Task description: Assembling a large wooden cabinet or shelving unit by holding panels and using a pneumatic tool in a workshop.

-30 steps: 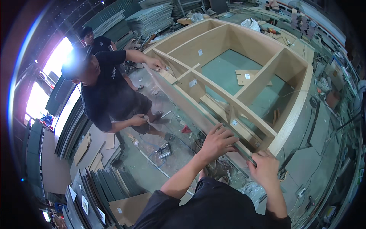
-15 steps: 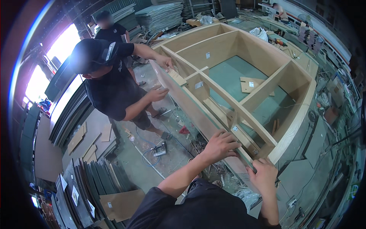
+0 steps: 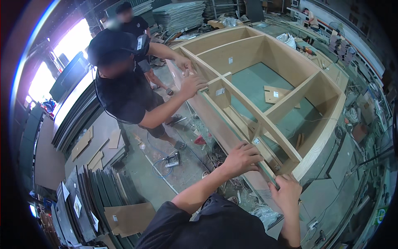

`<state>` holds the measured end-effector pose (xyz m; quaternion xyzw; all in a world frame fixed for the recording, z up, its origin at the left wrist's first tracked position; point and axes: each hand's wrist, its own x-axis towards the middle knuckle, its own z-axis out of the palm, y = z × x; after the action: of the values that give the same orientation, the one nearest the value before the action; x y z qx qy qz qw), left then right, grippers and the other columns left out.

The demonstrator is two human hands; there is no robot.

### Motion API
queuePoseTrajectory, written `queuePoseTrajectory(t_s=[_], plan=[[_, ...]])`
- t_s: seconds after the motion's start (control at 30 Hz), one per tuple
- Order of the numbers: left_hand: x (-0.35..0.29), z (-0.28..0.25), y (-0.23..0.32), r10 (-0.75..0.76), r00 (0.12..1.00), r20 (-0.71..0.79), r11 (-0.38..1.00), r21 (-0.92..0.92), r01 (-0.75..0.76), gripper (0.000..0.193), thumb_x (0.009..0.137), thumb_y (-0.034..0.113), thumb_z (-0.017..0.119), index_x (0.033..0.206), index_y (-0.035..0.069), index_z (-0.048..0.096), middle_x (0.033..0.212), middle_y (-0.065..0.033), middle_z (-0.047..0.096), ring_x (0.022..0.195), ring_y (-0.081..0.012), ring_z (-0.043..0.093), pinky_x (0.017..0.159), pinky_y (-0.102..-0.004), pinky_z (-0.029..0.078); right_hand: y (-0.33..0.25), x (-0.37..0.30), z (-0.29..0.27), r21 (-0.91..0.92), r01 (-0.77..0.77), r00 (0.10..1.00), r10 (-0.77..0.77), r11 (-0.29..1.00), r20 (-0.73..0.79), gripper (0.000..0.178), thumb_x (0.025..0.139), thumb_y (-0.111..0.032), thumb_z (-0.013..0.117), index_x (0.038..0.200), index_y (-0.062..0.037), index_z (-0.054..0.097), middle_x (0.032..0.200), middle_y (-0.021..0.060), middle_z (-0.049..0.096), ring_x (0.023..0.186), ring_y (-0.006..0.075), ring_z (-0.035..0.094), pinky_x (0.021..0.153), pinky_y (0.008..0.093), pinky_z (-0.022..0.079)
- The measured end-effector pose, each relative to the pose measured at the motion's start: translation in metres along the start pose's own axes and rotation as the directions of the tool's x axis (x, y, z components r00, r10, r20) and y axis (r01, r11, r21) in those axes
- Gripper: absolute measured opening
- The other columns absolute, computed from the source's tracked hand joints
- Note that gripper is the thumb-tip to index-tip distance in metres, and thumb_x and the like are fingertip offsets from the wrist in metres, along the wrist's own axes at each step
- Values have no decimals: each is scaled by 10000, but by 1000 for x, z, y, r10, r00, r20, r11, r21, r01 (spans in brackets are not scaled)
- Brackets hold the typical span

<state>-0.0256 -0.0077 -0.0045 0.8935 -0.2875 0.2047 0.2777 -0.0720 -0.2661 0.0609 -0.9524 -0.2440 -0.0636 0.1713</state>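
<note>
A long thin panel (image 3: 215,127) stands on edge along the near left side of a pale wooden frame (image 3: 260,117) divided into compartments. My left hand (image 3: 241,159) is closed over the panel's top edge, its fingers bent down toward the frame. Closer to the near corner, my right hand (image 3: 287,191) grips the same panel, with the thumb on the outer face and the fingers over the top. Farther along, a co-worker's hands (image 3: 191,84) rest on the panel's far part, beside the frame's cross divider.
A small wooden board (image 3: 277,95) lies inside the large compartment. On the floor at left are a nail gun (image 3: 171,160) and its blue hose. Stacked dark panels (image 3: 118,195) stand at lower left. Another person (image 3: 134,27) stands behind the co-worker. Clear plastic (image 3: 265,216) lies near my feet.
The co-worker has leaned in, bringing the lower hand up onto the panel's top edge near the cross divider. My hands keep their hold, while the view has shifted slightly.
</note>
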Motion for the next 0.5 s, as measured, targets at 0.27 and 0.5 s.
queuePoseTrajectory(t_s=[0.27,0.5], plan=[[0,-1,0,12,1000,1,1000,7,-12,457,769,410,879,1168,209,783,1151,4,703,1177,-236,664,1113,-488,461,-4,1,-3,12,-48,998,48,999,28,229,814,-233,841,851,-69,686,853,135,676,873,404,684,909,537,575],[1,-2,0,12,1000,2,1000,12,-12,466,768,407,878,1179,210,783,1146,6,699,1175,-233,663,1113,-492,460,0,0,0,-2,-12,1000,12,1000,8,238,807,-239,849,846,-69,687,856,133,678,880,395,686,851,525,573]])
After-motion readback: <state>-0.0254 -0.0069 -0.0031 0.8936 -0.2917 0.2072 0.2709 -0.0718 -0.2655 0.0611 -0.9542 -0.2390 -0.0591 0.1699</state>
